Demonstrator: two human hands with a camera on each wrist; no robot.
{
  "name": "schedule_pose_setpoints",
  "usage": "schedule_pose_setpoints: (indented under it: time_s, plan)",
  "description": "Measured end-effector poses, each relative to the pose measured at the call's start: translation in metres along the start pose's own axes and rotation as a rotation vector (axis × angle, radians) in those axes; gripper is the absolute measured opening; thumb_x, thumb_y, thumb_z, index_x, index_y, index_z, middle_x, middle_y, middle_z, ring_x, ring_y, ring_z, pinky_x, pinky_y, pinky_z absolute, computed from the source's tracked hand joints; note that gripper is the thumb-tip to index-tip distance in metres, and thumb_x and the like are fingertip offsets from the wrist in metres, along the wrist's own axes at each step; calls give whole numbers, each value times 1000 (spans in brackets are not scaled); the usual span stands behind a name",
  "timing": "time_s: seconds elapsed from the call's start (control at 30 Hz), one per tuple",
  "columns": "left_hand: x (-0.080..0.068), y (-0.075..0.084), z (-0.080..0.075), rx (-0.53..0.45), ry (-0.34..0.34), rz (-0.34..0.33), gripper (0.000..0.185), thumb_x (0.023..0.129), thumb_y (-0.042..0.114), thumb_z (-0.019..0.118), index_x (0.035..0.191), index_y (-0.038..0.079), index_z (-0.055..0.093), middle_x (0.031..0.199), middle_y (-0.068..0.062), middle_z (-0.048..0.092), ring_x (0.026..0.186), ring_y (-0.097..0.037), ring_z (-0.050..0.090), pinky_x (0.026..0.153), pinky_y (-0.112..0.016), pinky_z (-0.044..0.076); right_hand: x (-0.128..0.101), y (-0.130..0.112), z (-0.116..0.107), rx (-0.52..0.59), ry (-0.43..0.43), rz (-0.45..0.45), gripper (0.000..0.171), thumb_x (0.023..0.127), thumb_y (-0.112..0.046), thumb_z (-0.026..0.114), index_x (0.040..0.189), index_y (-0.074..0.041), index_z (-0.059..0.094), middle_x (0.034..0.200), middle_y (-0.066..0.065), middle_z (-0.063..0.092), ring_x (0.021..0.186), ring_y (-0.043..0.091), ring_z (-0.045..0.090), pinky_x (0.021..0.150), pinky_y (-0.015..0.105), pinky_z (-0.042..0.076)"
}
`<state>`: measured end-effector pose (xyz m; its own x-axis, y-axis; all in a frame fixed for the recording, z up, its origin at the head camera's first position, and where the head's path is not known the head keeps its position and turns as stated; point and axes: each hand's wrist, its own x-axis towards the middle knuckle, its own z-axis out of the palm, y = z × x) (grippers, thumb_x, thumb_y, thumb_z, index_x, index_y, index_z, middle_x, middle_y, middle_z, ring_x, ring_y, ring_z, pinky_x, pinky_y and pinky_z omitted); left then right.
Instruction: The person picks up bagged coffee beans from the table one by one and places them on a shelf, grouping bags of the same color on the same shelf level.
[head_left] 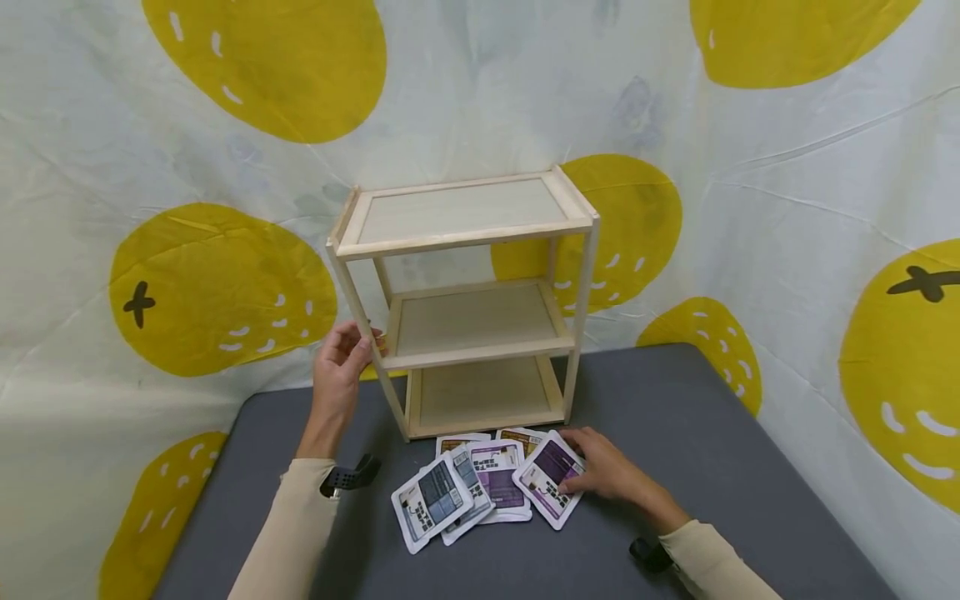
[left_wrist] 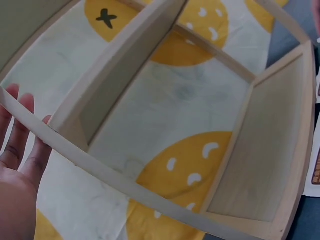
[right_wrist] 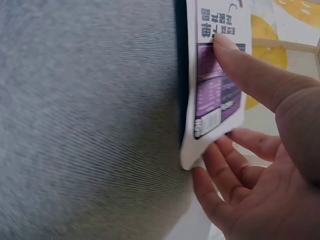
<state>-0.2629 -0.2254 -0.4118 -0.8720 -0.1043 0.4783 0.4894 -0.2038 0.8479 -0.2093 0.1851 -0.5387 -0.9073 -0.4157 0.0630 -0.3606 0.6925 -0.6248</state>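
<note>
A small three-tier wooden shelf (head_left: 461,212) stands upright at the back of the table. My left hand (head_left: 337,375) holds its left front post at about middle-shelf height; in the left wrist view the fingers (left_wrist: 19,137) reach behind the post (left_wrist: 100,168). With the right hand (head_left: 607,471) I grip a flat white-edged packet with a purple label (head_left: 551,475), thumb on its printed face and fingertips at its edge in the right wrist view. This packet overlaps a loose pile holding another purple packet (head_left: 501,492), blue-grey packets (head_left: 433,500) and orange-brown ones (head_left: 519,435).
The pile lies right at the shelf's front foot on the dark grey tabletop (head_left: 705,450). White fabric printed with large yellow fruit (head_left: 225,287) hangs close behind and on both sides. Each wrist wears a black strap (head_left: 351,477).
</note>
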Motion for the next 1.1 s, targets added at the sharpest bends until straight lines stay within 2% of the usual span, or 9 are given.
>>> schedule_pose_setpoints:
  time_s: [0.2,0.3,0.43,0.53,0.6,0.7,0.87,1.03,1.1]
  plan:
    - [0,1,-1,48,-18,-2,30,101,5,59,129,-5,54,112,-26,60,98,-32,65,83,-32,59,0,4,3,43,46,-16,89,61,-27,97,134,5,57,117,14,63,102,25,56,90,45,48]
    - [0,2,0,56,-27,1,33,102,6,59,131,-9,51,113,-30,58,98,-34,64,84,-33,59,0,6,0,126,18,-43,86,66,-22,95,136,6,54,120,14,64,102,21,58,92,40,49]
    - [0,1,-1,57,-28,8,36,102,5,58,132,-12,48,110,-25,60,97,-33,64,84,-33,59,0,7,-8,267,-59,-51,85,77,-14,88,148,3,44,119,15,65,93,16,60,84,29,49]
    - [0,1,-1,57,-24,10,33,102,5,58,130,-10,50,109,-24,60,95,-31,65,82,-32,59,-2,7,-14,324,-68,-50,85,83,-14,83,154,-4,39,130,21,62,92,16,61,82,26,49]
    - [0,1,-2,58,-22,11,32,101,5,59,130,-8,52,109,-25,60,94,-30,66,82,-32,59,-2,7,-17,329,-48,-54,80,86,-16,81,155,-10,42,139,23,58,100,18,61,87,27,48]
    - [0,1,-2,60,-24,8,32,102,5,58,130,-8,52,109,-23,61,95,-29,66,82,-32,59,-3,6,-19,291,-20,-89,62,89,-21,78,147,-15,56,141,18,60,111,21,60,95,27,47]
    - [0,1,-3,69,-20,2,32,102,6,59,130,-6,53,110,-23,61,98,-33,66,83,-32,59,-3,4,-22,237,-11,-145,31,92,-21,75,123,-15,75,120,7,73,108,19,64,94,29,50]
    - [0,2,-2,78,-19,-2,33,101,8,60,130,-6,53,112,-29,59,98,-35,66,84,-33,59,-3,2,-24,252,-23,-163,27,93,-19,74,120,-14,75,115,5,73,100,12,64,88,27,50]
    - [0,3,-2,88,-21,-5,33,101,9,60,129,-7,52,111,-25,61,98,-33,66,84,-33,59,-2,1,-24,274,-29,-173,28,93,-17,74,121,-13,73,114,7,72,98,12,63,86,26,50]
